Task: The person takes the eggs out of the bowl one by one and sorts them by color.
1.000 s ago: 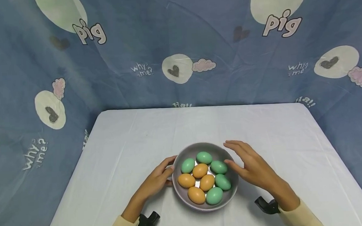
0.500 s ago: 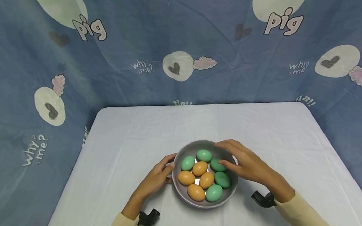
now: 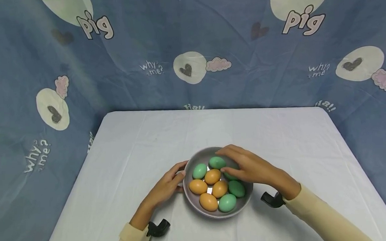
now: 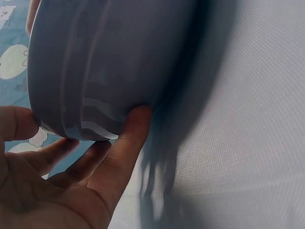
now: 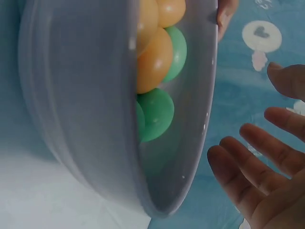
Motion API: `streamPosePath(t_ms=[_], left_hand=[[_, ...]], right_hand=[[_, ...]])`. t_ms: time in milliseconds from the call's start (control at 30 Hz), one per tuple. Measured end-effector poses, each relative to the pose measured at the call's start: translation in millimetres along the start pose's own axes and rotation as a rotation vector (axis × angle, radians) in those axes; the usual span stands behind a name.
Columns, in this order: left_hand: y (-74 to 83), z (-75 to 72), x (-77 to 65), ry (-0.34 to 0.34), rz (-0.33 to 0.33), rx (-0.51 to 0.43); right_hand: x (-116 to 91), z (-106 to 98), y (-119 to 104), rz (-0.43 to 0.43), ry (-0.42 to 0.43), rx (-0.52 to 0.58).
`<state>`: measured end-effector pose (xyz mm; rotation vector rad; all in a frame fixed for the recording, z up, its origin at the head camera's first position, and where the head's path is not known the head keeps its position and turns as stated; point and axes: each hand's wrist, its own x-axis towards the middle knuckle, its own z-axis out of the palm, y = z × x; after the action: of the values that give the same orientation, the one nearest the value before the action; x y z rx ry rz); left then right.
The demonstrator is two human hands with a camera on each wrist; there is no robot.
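A round grey bowl (image 3: 194, 205) stands on the table, with several orange eggs (image 3: 208, 202) and green eggs (image 3: 227, 202) inside. At its left side is my left hand (image 3: 165, 187), thumb at the rim and fingertips spread against the outer wall (image 4: 95, 62), as the left wrist view shows. My right hand (image 3: 254, 168) hovers over the bowl's far right part, fingers apart and holding nothing. It partly covers a green egg below it; whether its fingertips touch any egg cannot be told. In the right wrist view its fingers (image 5: 238, 167) show beyond the rim.
White cloth covers the table (image 3: 148, 137), which ends at a back edge before a blue printed curtain (image 3: 129, 87). Black bands (image 3: 158, 228) sit at both wrists, below light yellow sleeves (image 3: 319, 212).
My right hand has moved left from the bowl's right rim to above the eggs. The left hand stays at the bowl's side. The whole head view has shifted slightly.
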<state>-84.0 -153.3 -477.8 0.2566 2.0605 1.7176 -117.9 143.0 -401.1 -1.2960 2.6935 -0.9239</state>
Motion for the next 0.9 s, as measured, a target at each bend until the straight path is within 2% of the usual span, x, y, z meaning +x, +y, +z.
streamPosePath(t_ms=[433, 767, 900], left_hand=[[-0.7, -1.4, 0.8, -0.011, -0.001, -0.023], [-2.3, -3.1, 1.7, -0.016, 0.002, -0.049], [-4.1, -2.9, 0.4, -0.015, 0.003, -0.061]], right_hand=[[23.5, -5.8, -2.9, 0.011, -0.247, 0.030], [32.9, 6.0, -2.7, -0.052, -0.359, -0.002], [35.5, 9.8, -1.0, -0.048, -0.394, -0.005]])
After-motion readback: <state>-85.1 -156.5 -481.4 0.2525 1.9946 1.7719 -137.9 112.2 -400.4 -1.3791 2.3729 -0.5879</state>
